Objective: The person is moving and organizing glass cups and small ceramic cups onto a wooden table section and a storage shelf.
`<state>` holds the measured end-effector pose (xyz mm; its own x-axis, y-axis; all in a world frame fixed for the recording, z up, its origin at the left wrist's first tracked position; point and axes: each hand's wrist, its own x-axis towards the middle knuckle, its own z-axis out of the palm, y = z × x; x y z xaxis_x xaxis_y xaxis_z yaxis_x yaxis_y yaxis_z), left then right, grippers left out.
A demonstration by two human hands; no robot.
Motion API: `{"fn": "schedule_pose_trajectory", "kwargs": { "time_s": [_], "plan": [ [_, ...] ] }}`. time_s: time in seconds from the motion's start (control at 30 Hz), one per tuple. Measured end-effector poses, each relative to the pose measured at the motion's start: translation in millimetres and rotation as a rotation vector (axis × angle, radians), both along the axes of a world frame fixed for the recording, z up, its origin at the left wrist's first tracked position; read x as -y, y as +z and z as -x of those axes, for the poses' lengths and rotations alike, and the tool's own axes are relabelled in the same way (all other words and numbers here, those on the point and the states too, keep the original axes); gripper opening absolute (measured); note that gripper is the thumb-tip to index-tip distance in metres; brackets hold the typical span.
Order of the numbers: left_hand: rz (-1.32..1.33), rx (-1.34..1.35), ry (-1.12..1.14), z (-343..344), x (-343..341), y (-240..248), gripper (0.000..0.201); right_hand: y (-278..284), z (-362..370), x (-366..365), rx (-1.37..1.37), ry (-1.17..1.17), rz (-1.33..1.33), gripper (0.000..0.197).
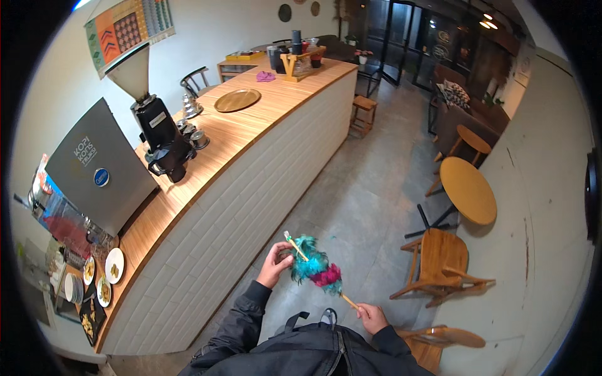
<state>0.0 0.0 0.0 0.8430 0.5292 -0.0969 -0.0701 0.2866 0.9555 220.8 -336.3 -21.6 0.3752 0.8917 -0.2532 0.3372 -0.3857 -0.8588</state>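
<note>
A feather duster (308, 266) with turquoise and magenta feathers on a thin light wooden stick is held slantwise in front of my body. My right hand (372, 318) is closed round the lower end of its stick. Near the upper end, my left hand (273, 263) has its fingers curled against the turquoise feathers, gripping them at the edge. The stick's upper tip pokes out past the feathers, and a small tuft floats just to the right of the duster.
Left of me runs a wooden counter (210, 149) faced with white tiles. On it stand a coffee grinder (164, 135), a grey machine (94, 166), a round tray (237, 100) and plates of food (115, 266). To the right are a round yellow table (468, 190) and wooden chairs (441, 262).
</note>
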Motion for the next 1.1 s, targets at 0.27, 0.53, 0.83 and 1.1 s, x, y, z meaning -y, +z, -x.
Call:
{"fn": "schedule_pose_trajectory", "kwargs": {
  "time_s": [0.27, 0.53, 0.83, 1.1],
  "plan": [
    [-0.101, 0.350, 0.370, 39, -16, 54, 0.097, 47, -51, -83, 0.226, 0.085, -0.102, 0.023],
    [-0.031, -0.055, 0.854, 130, 45, 45, 0.056, 44, -4, -171, 0.314, 0.539, -0.260, 0.024],
    [0.168, -0.190, 1.091, 323, 97, 24, 0.029, 46, 178, -267, 0.392, 0.627, -0.307, 0.027],
    [-0.046, -0.001, 1.060, 424, 116, 34, 0.019, 58, 385, -309, -0.030, 1.192, -0.223, 0.045]
  ]
}}
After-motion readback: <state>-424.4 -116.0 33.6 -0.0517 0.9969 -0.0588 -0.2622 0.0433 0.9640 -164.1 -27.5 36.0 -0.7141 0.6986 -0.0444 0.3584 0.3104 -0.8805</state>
